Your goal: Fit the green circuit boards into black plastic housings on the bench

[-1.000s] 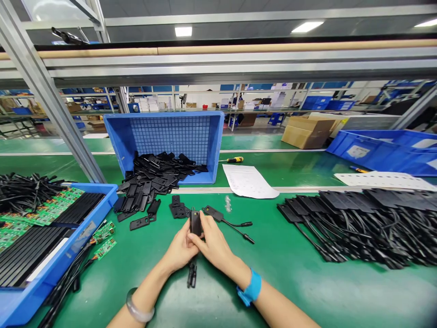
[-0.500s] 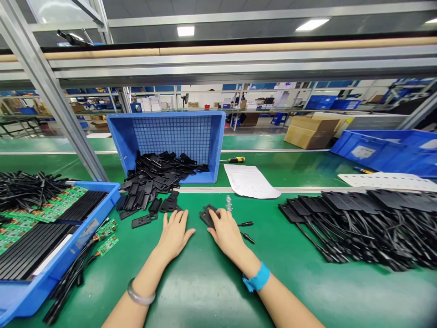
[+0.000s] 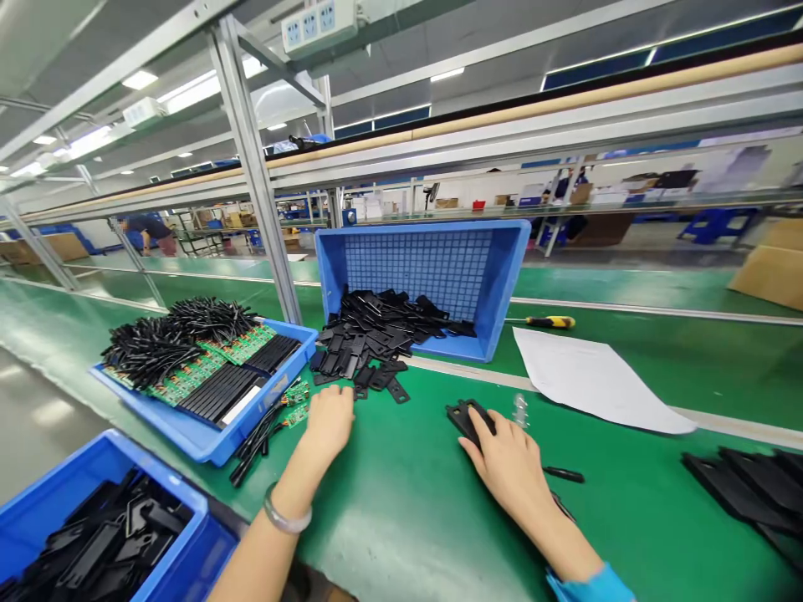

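Black casing (image 3: 462, 417) lies on green bench (image 3: 401, 510), front of worker, partly under R hand (image 3: 505, 461); poss. two pcs overlapping, can't be sure. R hand: fingers laid over top face, thumb by near edge, spread moderate; firm grip vs. light rest not clear. Cable w/ plug (image 3: 563, 474) shows just beyond the wrist side, prob. same unit, join hidden. L hand (image 3: 331, 418): fingers together, part curled, tips just beside loose black covers (image 3: 380, 376); can't judge whether it holds anything, fingertips blurred. Green boards (image 3: 297, 415) + leads just L of it. Covers spill out of blue tote (image 3: 423, 226), which stands on its side, mouth toward worker. Step in hand (my read): parts handling, R on casing while L reaches to cover pile. Next move, est.: calls for L to single out one cover w/o dragging neighbours, R to keep casing steady + cable untwisted. Risk: flat covers prob. slide on each other, snag. Also noted: clear small piece (image 3: 519, 410) near R fingers, paper sheet (image 3: 595, 376) and screwdriver (image 3: 552, 322) farther back, cased units (image 3: 746, 489) at far R, well apart from hand.
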A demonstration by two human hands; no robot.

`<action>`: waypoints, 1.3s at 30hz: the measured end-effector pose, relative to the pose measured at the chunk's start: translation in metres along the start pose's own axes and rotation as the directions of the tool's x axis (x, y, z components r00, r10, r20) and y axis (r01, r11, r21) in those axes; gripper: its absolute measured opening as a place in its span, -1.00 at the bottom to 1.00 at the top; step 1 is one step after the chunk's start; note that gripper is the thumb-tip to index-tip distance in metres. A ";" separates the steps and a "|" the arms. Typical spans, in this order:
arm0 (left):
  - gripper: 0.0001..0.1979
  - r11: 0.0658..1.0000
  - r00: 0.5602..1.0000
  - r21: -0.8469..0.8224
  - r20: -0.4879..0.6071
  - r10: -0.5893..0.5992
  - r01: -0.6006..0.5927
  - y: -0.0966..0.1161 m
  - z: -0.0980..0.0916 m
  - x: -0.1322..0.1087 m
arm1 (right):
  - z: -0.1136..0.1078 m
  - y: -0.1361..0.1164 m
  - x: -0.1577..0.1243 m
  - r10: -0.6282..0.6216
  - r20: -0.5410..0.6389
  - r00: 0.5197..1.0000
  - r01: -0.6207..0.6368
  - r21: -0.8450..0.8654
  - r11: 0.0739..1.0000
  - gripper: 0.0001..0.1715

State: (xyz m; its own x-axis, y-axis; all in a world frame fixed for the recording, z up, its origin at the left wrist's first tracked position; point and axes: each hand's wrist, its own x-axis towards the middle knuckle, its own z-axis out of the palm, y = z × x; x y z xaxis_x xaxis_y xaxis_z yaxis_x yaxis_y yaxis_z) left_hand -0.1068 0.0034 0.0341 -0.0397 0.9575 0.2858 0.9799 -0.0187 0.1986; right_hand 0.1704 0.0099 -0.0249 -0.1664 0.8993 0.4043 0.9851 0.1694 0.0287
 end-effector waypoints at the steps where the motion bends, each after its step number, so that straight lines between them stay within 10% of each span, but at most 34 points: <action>1: -0.85 0.998 0.998 0.017 -0.022 -0.055 0.055 -0.016 -0.007 -0.004 | 0.000 -0.002 -0.001 -0.034 -0.032 0.999 0.035 0.037 0.999 -0.57; 7: -0.75 0.952 0.965 0.171 0.029 -0.262 0.254 -0.079 -0.031 -0.032 | -0.010 -0.019 -0.007 -0.144 -0.079 0.986 0.164 0.426 0.890 -0.65; 13: -0.71 0.987 0.991 0.146 0.112 -0.078 0.061 -0.042 -0.037 -0.024 | -0.025 -0.044 -0.012 -0.309 0.307 0.900 -0.202 0.923 0.328 -0.61; 21: -0.74 0.919 0.946 0.348 0.189 -0.263 0.186 -0.024 -0.020 0.000 | -0.027 -0.050 -0.014 -0.327 0.417 0.848 -0.405 0.908 0.109 -0.55; 24: -0.68 0.954 0.949 0.287 0.268 -0.167 0.087 -0.016 -0.021 0.002 | -0.028 -0.054 -0.016 -0.342 0.464 0.817 -0.492 0.870 0.005 -0.48; 28: -0.73 0.973 0.901 -0.198 0.391 0.190 -0.120 0.013 -0.018 0.014 | -0.031 -0.059 -0.019 -0.336 0.567 0.752 -0.659 0.665 -0.352 -0.17; 31: -0.75 0.980 0.945 -0.159 0.288 0.158 -0.116 0.027 -0.003 0.036 | -0.034 -0.058 -0.017 -0.329 0.582 0.744 -0.652 0.524 -0.549 -0.14; 39: -0.91 0.997 0.996 0.079 0.090 -0.006 -0.001 0.020 0.025 0.069 | -0.037 -0.051 -0.011 -0.132 0.572 0.810 -0.568 0.705 -0.425 -0.22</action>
State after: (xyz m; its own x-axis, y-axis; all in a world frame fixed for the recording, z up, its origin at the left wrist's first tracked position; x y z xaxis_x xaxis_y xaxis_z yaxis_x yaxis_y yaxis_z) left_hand -0.0852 0.0765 0.0348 -0.0275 0.9797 0.1987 0.9924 0.0029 0.1231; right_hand 0.1231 -0.0232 0.0030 -0.2894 0.9363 -0.1992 -0.3541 -0.2980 -0.8865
